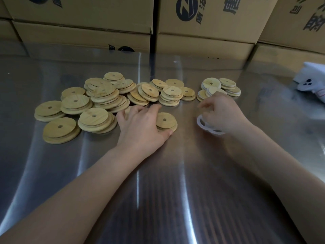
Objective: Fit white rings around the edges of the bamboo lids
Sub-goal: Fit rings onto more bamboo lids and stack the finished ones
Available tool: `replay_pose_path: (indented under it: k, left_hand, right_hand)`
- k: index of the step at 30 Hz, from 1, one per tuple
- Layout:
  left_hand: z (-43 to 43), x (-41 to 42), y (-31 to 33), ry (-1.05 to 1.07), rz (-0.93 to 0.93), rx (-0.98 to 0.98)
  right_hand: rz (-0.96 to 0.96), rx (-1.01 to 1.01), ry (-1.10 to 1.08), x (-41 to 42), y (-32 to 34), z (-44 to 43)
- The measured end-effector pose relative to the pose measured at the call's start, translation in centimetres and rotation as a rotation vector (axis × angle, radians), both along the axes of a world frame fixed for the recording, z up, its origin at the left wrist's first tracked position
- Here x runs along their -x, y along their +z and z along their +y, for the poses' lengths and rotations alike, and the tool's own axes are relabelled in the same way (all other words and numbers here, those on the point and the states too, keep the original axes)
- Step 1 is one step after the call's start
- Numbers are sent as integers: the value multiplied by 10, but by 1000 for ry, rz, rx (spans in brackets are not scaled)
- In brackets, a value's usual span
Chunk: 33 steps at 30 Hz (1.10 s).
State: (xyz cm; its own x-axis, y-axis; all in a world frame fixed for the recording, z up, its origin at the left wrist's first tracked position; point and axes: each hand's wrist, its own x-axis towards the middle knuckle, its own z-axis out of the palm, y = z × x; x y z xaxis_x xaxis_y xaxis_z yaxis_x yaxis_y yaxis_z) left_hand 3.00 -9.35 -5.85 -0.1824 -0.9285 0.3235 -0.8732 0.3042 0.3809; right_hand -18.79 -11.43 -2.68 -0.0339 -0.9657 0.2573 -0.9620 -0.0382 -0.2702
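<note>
Many round bamboo lids (105,99), each with a small centre hole, lie heaped on the left and middle of a steel table (158,182). One single bamboo lid (166,120) lies apart, nearer to me. My left hand (140,127) lies beside it, with the thumb hooked along its front edge and the index finger along its far side. A small stack of white rings (206,126) lies to the right. My right hand (219,111) is over the rings with fingers curled down onto them, slightly blurred. Behind it sit lids with white rings fitted (220,87).
Cardboard boxes (202,36) are stacked along the far edge of the table. A white bag or cloth with dark spots (309,81) lies at the right edge. The table surface nearest me holds only my forearms.
</note>
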Motion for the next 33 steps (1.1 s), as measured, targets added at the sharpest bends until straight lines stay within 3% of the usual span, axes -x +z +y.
replay_pose_path:
  k: [11,18,22,29,33]
  left_hand:
    - [5,0,6,-125,106,101]
    - [6,2,4,-336,248,29]
    - [8,5,4,-312,338,-78]
    - [9,5,12,-269,536,-278]
    - [7,3,11,-255,672,-339]
  right_hand:
    - [106,-122,41,2,4,2]
    - [35,-99,58,2,5,3]
    - [-94,-95,40,4,5,2]
    - [-635,-46,86,4,10,4]
    - [-798,-9,123,4,14,8]
